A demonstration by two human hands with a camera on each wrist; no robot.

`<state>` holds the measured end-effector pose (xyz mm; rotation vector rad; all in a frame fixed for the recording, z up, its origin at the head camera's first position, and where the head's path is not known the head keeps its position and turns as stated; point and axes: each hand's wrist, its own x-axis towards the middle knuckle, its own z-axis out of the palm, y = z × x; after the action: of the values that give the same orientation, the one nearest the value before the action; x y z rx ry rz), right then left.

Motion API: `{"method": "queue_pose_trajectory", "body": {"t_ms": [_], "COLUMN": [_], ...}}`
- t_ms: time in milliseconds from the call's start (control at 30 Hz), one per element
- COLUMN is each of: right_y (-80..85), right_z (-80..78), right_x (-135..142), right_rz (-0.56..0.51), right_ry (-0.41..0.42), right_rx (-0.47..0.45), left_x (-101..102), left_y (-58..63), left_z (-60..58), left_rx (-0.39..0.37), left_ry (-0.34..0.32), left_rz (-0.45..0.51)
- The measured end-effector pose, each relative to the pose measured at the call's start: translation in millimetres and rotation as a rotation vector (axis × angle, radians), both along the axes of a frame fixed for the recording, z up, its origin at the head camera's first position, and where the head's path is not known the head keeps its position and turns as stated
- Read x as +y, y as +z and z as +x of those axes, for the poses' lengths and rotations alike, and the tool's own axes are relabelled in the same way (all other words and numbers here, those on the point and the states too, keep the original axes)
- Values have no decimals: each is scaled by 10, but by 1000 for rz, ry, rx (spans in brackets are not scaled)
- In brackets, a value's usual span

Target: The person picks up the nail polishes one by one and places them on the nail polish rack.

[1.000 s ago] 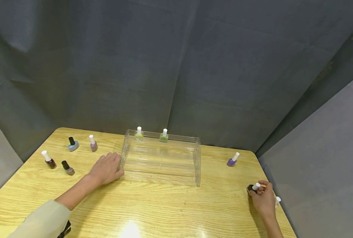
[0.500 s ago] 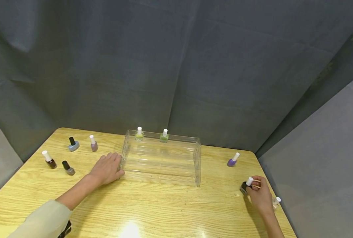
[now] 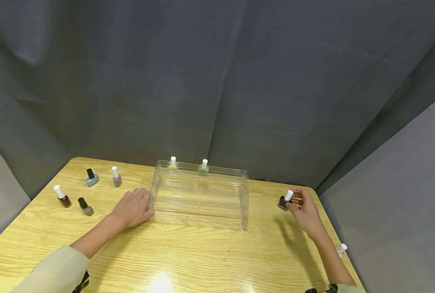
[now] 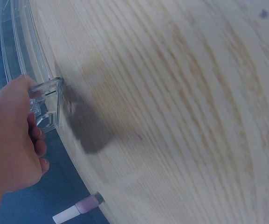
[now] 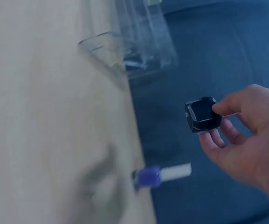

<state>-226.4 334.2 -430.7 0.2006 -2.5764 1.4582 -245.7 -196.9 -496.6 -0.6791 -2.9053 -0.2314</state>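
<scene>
My right hand (image 3: 305,211) pinches a black nail polish bottle (image 3: 284,202) with a white cap and carries it above the right side of the table. In the right wrist view the dark bottle base (image 5: 203,114) points toward the camera. A purple nail polish bottle (image 5: 149,177) with a white cap stands below it, mostly hidden behind the held bottle in the head view. With fingers relaxed, my left hand (image 3: 132,208) rests against the left end of a clear acrylic rack (image 3: 199,217). Yellow (image 3: 172,167) and green (image 3: 203,170) nail polish bottles stand on the rack's back tier.
Left of the rack stand blue (image 3: 92,180), mauve (image 3: 117,180), dark red (image 3: 65,201) and grey (image 3: 88,211) nail polish bottles. A pale bottle with a white cap (image 3: 343,247) is at the wooden table's (image 3: 210,260) right edge. Dark curtain (image 3: 217,81) hangs behind.
My right hand has lifted the black nail polish bottle and moved it away from me and to the left, over the purple one. My left hand stays at the rack.
</scene>
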Motion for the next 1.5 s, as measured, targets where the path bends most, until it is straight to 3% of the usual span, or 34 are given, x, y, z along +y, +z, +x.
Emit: {"method": "queue_pose_trajectory", "body": {"t_ms": [233, 533, 767, 1000, 1500], "right_y": [239, 382, 346, 298, 117], "right_z": [-322, -673, -904, -1038, -1167], "right_x": [-308, -726, -958, -1125, -1206], "right_rz": [6, 34, 22, 41, 249], "right_ry": [135, 190, 212, 222, 261], "right_rx": [58, 68, 60, 61, 108], "left_x": [1, 8, 7, 13, 9], "left_y": [24, 51, 35, 40, 40], "left_z": [1, 9, 6, 8, 0], "left_rx": [-32, -56, -54, -59, -67], "left_ry": [10, 18, 23, 28, 22], "left_rz": [-2, -16, -31, -34, -30]}}
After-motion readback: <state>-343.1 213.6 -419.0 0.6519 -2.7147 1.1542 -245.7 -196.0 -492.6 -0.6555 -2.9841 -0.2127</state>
